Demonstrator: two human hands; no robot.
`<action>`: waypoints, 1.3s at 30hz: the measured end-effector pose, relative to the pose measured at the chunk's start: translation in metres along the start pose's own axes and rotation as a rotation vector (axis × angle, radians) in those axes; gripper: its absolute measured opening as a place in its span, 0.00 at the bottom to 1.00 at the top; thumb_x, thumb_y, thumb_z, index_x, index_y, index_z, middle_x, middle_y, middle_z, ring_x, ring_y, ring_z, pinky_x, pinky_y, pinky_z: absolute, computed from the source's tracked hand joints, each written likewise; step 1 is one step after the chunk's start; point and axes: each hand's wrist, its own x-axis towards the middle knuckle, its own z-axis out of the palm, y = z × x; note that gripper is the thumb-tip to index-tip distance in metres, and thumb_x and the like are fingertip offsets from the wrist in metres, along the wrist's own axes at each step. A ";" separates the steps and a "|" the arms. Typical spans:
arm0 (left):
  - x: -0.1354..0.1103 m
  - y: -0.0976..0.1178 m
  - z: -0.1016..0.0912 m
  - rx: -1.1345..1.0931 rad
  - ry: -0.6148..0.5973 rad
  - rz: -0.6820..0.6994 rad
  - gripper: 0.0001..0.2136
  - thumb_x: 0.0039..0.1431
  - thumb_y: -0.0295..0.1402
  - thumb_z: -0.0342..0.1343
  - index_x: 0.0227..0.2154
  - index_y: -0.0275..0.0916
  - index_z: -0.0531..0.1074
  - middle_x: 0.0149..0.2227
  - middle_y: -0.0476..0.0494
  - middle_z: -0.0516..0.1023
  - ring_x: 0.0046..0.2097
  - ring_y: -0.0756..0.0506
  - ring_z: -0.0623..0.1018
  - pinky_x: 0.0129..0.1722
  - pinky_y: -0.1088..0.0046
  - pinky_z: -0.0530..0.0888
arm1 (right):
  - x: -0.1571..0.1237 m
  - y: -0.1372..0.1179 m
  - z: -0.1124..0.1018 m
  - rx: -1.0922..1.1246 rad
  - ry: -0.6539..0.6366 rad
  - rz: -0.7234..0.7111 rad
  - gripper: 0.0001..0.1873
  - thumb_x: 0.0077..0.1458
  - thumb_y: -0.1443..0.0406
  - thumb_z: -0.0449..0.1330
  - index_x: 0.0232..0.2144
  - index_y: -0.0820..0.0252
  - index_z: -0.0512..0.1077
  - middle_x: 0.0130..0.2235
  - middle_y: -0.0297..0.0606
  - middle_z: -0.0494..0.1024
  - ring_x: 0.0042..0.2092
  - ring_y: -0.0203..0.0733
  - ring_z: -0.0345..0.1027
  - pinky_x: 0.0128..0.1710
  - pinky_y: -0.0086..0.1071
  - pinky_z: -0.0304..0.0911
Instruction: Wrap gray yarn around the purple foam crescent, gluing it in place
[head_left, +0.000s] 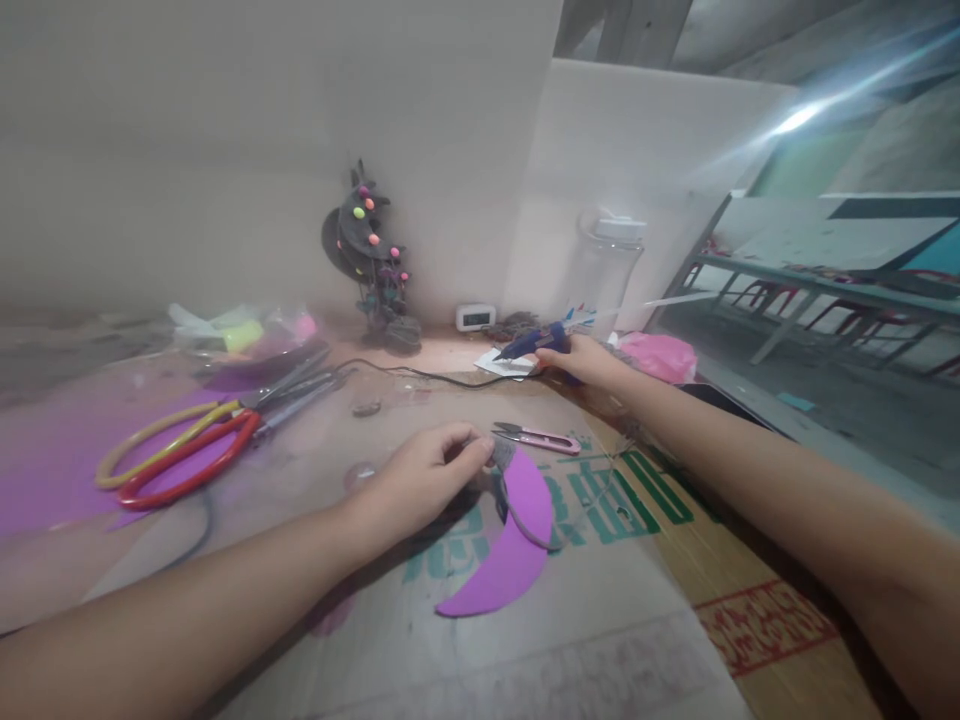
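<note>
My left hand (431, 470) is closed in a pinch on the upper tip of a purple crescent cutout (529, 520). Grey cord (504, 455) is wrapped round that tip, and a loose length of it hangs across the crescent. Farther back, my right hand (581, 360) grips a dark blue glue gun (534, 342), its nozzle pointing left over a small white paper (506, 364). Between the two hands lies a pair of pink thread snips (541, 439).
Large red-and-yellow-handled scissors (187, 455) lie left beside purple sheet material (52, 480). Against the back board stand a dark crescent ornament with colored beads (367, 240), a small white digital display (475, 318) and a clear bottle (604, 270). A black cable (420, 374) crosses the table.
</note>
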 end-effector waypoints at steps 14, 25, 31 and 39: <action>0.001 0.000 0.001 -0.076 0.024 -0.026 0.16 0.62 0.45 0.47 0.28 0.39 0.68 0.27 0.48 0.74 0.31 0.47 0.72 0.29 0.72 0.66 | -0.145 -0.054 -0.011 -0.015 0.101 -0.351 0.08 0.58 0.59 0.58 0.34 0.58 0.66 0.40 0.42 0.75 0.43 0.44 0.70 0.44 0.40 0.65; 0.002 -0.001 -0.004 0.024 0.302 0.076 0.15 0.64 0.42 0.46 0.28 0.38 0.69 0.28 0.51 0.71 0.32 0.48 0.71 0.32 0.73 0.65 | -0.178 -0.081 0.009 0.051 -0.326 -0.233 0.08 0.61 0.65 0.54 0.43 0.56 0.61 0.26 0.29 0.72 0.26 0.34 0.64 0.26 0.26 0.57; 0.003 -0.001 -0.002 0.119 0.168 0.070 0.14 0.63 0.39 0.44 0.28 0.38 0.69 0.27 0.50 0.72 0.32 0.47 0.72 0.32 0.72 0.64 | -0.169 -0.095 -0.001 -0.576 0.010 -0.891 0.14 0.61 0.73 0.47 0.42 0.65 0.71 0.31 0.42 0.75 0.31 0.41 0.66 0.30 0.33 0.57; 0.002 0.000 -0.002 0.163 0.086 0.127 0.15 0.63 0.40 0.44 0.25 0.39 0.68 0.26 0.50 0.70 0.31 0.47 0.71 0.32 0.71 0.65 | -0.145 -0.118 0.006 -0.513 0.117 -1.013 0.16 0.65 0.69 0.46 0.31 0.60 0.72 0.26 0.36 0.72 0.29 0.38 0.62 0.28 0.32 0.53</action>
